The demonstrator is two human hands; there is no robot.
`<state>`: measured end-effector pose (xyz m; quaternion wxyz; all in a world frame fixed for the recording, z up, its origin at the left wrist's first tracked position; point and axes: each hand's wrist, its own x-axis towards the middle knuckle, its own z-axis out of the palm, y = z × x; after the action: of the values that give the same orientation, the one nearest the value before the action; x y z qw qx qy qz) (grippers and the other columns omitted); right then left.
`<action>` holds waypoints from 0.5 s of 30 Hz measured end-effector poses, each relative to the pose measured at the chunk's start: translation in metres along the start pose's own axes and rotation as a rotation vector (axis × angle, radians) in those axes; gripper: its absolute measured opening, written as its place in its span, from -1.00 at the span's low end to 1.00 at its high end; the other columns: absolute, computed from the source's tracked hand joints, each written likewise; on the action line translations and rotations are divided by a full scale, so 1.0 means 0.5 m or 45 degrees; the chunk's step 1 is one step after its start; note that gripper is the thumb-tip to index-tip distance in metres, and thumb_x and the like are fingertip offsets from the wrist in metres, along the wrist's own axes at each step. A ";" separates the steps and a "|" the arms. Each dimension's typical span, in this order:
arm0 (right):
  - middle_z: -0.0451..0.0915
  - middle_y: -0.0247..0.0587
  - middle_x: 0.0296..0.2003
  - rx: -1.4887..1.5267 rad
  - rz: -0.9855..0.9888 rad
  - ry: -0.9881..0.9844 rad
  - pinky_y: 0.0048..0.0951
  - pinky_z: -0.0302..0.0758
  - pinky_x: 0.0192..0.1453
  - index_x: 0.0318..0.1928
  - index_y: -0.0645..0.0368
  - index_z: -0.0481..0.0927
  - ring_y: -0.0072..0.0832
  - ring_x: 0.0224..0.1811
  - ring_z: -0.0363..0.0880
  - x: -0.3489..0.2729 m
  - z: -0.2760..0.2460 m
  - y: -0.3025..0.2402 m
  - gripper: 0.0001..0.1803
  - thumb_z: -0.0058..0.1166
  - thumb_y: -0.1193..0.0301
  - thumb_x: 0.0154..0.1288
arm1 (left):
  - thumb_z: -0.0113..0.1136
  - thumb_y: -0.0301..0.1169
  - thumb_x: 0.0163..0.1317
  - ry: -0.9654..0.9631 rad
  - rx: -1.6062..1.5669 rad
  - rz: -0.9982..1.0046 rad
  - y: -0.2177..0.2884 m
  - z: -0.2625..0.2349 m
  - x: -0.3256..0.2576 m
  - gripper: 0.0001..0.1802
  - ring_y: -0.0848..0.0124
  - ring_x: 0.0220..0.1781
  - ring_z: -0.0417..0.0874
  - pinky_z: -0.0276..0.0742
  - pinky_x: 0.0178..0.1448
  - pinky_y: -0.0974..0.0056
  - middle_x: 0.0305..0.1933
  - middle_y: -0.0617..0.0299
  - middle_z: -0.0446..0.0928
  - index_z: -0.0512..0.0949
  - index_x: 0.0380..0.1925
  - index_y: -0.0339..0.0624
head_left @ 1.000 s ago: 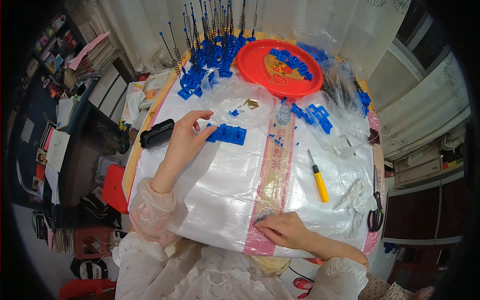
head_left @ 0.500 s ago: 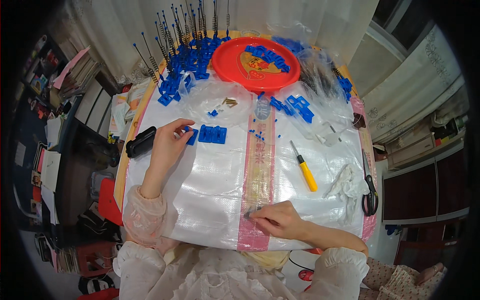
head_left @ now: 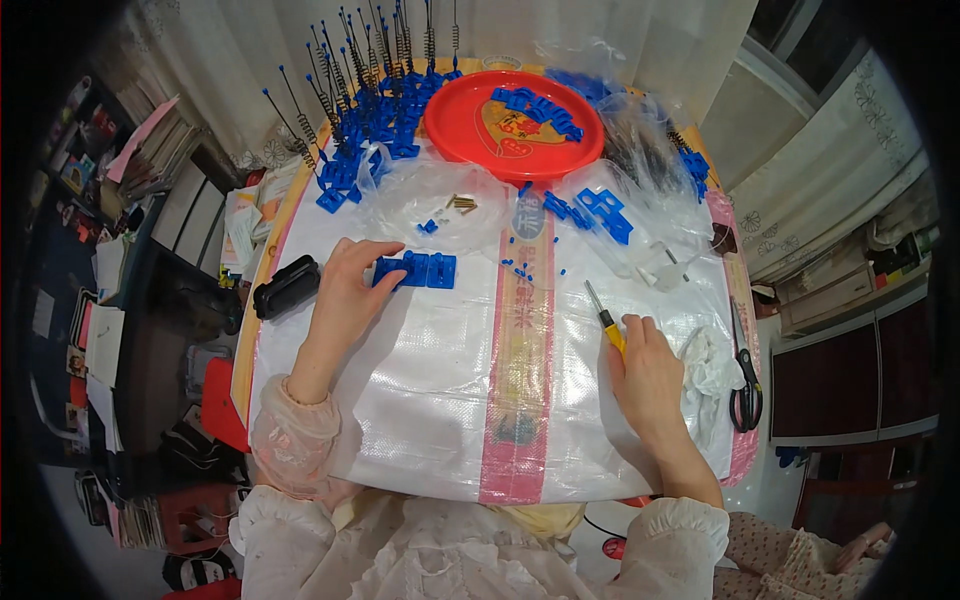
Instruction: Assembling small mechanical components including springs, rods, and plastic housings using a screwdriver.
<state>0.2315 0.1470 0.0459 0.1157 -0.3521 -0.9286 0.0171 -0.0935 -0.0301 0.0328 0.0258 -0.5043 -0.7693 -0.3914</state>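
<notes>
My left hand [head_left: 350, 291] is closed at the left end of a short row of blue plastic parts [head_left: 428, 270] lying on the white sheet. Its thumb and fingers pinch the endmost blue piece, which they partly hide. On the right, my right hand [head_left: 648, 375] lies over a yellow-handled screwdriver [head_left: 610, 327]. The thumb is on the handle's left side and the fingers are on its right. The shaft points away from me and still rests on the sheet. Most of the handle is covered by this hand.
A red tray [head_left: 460, 150] with blue parts stands at the back. Left of it are many blue bases with upright black springs [head_left: 385, 100]. Plastic bags [head_left: 440, 190] hold small brass pins and parts. Scissors [head_left: 745, 390], crumpled tissue [head_left: 705, 365] and a black case [head_left: 287, 287] lie at the sides.
My right hand has moved from the near middle edge up and right onto the screwdriver. The separate blue piece under my left hand now sits against the row.
</notes>
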 end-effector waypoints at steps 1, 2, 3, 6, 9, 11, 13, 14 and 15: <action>0.51 -0.16 -0.25 0.016 -0.004 -0.021 -0.20 0.59 -0.34 -0.02 0.19 0.43 -0.21 -0.26 0.62 -0.001 0.003 0.002 -0.66 0.20 0.46 0.22 | 0.43 -0.51 0.04 -0.007 -0.004 -0.028 0.002 0.002 0.001 -0.65 0.25 -0.20 0.55 0.51 -0.06 0.23 -0.18 0.18 0.69 0.69 -0.10 -0.18; 0.52 -0.15 -0.25 0.032 -0.010 -0.041 -0.19 0.59 -0.34 -0.02 0.19 0.42 -0.20 -0.26 0.63 0.000 0.005 0.002 -0.67 0.19 0.46 0.22 | 0.42 -0.52 0.04 -0.011 -0.007 -0.056 0.002 0.001 0.001 -0.66 0.26 -0.23 0.55 0.51 -0.09 0.23 -0.20 0.19 0.69 0.69 -0.11 -0.18; 0.53 -0.14 -0.25 0.047 -0.016 -0.061 -0.19 0.58 -0.35 -0.03 0.19 0.41 -0.19 -0.27 0.63 0.000 0.006 0.002 -0.67 0.18 0.46 0.23 | 0.42 -0.53 0.04 -0.016 -0.017 -0.072 -0.001 0.000 0.000 -0.66 0.27 -0.27 0.55 0.52 -0.11 0.24 -0.22 0.19 0.69 0.69 -0.11 -0.17; 0.55 -0.10 -0.26 0.111 -0.030 -0.098 -0.15 0.57 -0.34 0.01 0.20 0.40 -0.14 -0.30 0.65 -0.004 0.004 0.000 -0.64 0.17 0.48 0.22 | 0.40 -0.55 0.05 -0.014 -0.039 -0.105 -0.012 0.002 -0.002 -0.66 0.30 -0.36 0.55 0.52 -0.19 0.25 -0.27 0.19 0.69 0.69 -0.11 -0.17; 0.58 -0.04 -0.26 0.245 -0.069 -0.193 -0.10 0.55 -0.34 0.07 0.22 0.39 -0.07 -0.34 0.66 -0.008 -0.009 -0.012 -0.59 0.17 0.46 0.23 | 0.39 -0.56 0.05 -0.002 -0.053 -0.128 -0.013 0.001 -0.003 -0.68 0.32 -0.41 0.55 0.52 -0.24 0.26 -0.29 0.18 0.69 0.70 -0.12 -0.18; 0.60 -0.02 -0.27 0.288 -0.073 -0.244 -0.09 0.55 -0.33 0.10 0.22 0.39 -0.05 -0.34 0.67 -0.010 -0.014 -0.019 -0.57 0.17 0.44 0.25 | 0.38 -0.56 0.06 -0.021 -0.084 -0.156 -0.008 0.000 -0.001 -0.68 0.32 -0.42 0.56 0.52 -0.26 0.27 -0.29 0.15 0.69 0.70 -0.13 -0.20; 0.62 -0.01 -0.28 0.318 -0.069 -0.281 -0.09 0.55 -0.33 0.12 0.22 0.38 -0.04 -0.34 0.67 -0.011 -0.015 -0.023 -0.56 0.17 0.41 0.27 | 0.38 -0.57 0.06 -0.017 -0.084 -0.145 -0.009 -0.001 -0.001 -0.69 0.33 -0.43 0.56 0.52 -0.27 0.27 -0.30 0.14 0.69 0.70 -0.13 -0.21; 0.63 -0.01 -0.28 0.326 -0.068 -0.291 -0.09 0.55 -0.33 0.13 0.22 0.38 -0.04 -0.34 0.67 -0.009 -0.014 -0.024 -0.55 0.17 0.39 0.29 | 0.38 -0.57 0.06 -0.013 -0.083 -0.140 -0.010 -0.002 -0.001 -0.69 0.33 -0.44 0.57 0.52 -0.28 0.28 -0.30 0.13 0.69 0.70 -0.13 -0.22; 0.64 0.00 -0.28 0.334 -0.068 -0.302 -0.10 0.55 -0.33 0.14 0.22 0.38 -0.05 -0.34 0.68 -0.008 -0.014 -0.024 -0.55 0.18 0.38 0.30 | 0.38 -0.57 0.07 -0.020 -0.087 -0.146 -0.009 -0.001 -0.001 -0.69 0.33 -0.44 0.57 0.52 -0.28 0.28 -0.31 0.12 0.69 0.70 -0.12 -0.22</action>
<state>0.2281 0.1347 0.0532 0.0508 -0.3048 -0.9346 0.1763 -0.0970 -0.0317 0.0303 -0.0201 -0.4631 -0.7833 -0.4143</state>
